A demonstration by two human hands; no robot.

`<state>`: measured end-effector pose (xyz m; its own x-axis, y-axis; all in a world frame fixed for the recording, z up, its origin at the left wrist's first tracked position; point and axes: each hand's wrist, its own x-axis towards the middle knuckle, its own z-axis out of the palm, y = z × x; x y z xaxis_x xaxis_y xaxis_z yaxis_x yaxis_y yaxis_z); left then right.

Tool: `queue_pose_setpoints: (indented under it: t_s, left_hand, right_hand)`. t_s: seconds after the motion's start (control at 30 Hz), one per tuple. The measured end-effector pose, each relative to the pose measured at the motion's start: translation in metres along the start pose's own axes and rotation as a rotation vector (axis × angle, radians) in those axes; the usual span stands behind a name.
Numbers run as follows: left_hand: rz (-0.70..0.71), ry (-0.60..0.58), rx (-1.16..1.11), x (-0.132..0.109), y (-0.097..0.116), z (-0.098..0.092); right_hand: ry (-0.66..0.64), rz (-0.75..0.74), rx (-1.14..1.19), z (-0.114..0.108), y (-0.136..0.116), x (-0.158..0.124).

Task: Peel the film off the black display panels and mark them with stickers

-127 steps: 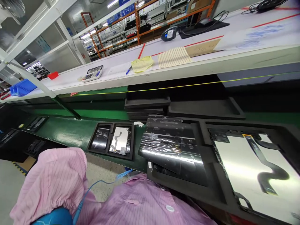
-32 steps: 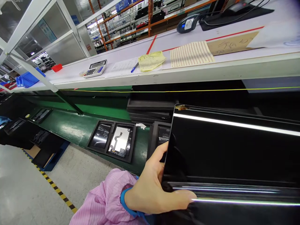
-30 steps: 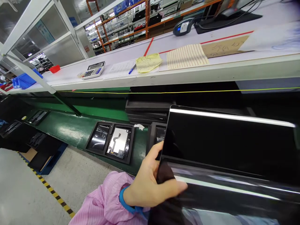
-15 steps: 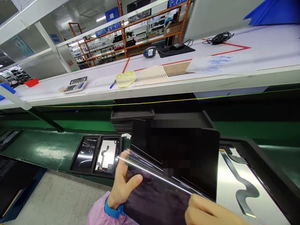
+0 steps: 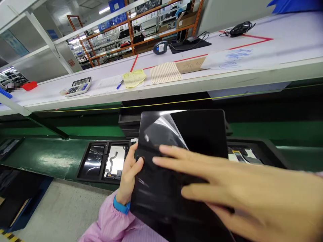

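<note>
Ctr of frame: 2 hands, L hand [image 5: 128, 174] & R hand [image 5: 239, 191], 1 black display panel [image 5: 181, 134]. Left of ctr: 1 foam tray [image 5: 106, 162], 2 screens [image 5: 92, 161]. Upper L: 1 calculator [image 5: 78, 86], 1 pen [image 5: 119, 84]. Top ctr: 1 barcode scanner [image 5: 160, 47].

Left hand [image 5: 128, 174] grips a black display panel [image 5: 181, 134]; right hand [image 5: 239, 191] spreads across it.

Bright overhead lighting, glare, and bowed edges (wide-angle distortion).

White bench [image 5: 176, 88] bore calculator [image 5: 77, 86], pen [image 5: 119, 84], yellow note [image 5: 134, 78], dotted sheet [image 5: 165, 73], cardboard [image 5: 190, 65] and scanner [image 5: 160, 47], with a black mat [image 5: 194, 45] just beside the scanner.
</note>
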<state>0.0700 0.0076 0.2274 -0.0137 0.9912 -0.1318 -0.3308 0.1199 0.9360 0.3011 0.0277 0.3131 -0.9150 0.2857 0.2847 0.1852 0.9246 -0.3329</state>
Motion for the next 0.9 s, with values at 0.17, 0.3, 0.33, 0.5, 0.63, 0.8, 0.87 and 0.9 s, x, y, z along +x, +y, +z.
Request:
queue_pose_setpoints:
  t_s: [0.17, 0.3, 0.33, 0.5, 0.63, 0.8, 0.87, 0.9]
  left_hand:
    - [-0.01, -0.028, -0.087, 0.028, -0.001, 0.01]
    - [-0.012, -0.01, -0.168, 0.037, -0.001, 0.012]
    - [-0.01, -0.015, -0.174, 0.038, 0.0, 0.013]
    - [0.012, 0.004, -0.146, 0.036, 0.006, 0.018]
    - [-0.003, -0.009, -0.144, 0.031, 0.01, 0.025]
    - [0.023, 0.019, -0.182, 0.021, 0.011, 0.036]
    - [0.013, 0.029, -0.193, 0.018, 0.01, 0.039]
    - [0.005, 0.018, -0.195, 0.018, 0.01, 0.04]
  right_hand:
    - [0.271, 0.055, -0.194, -0.005, 0.036, 0.0]
    - [0.622, 0.282, -0.163, 0.007, 0.046, 0.001]
    - [0.68, 0.315, -0.108, 0.009, 0.046, 0.002]
    - [0.775, 0.347, 0.061, 0.014, 0.045, 0.005]
    - [0.793, 0.379, 0.093, 0.015, 0.044, 0.0]
    - [0.928, 0.722, 0.362, 0.021, 0.045, -0.009]
    - [0.976, 0.877, 0.559, 0.025, 0.048, -0.009]
    - [1.0, 0.95, 0.621, 0.027, 0.049, -0.008]
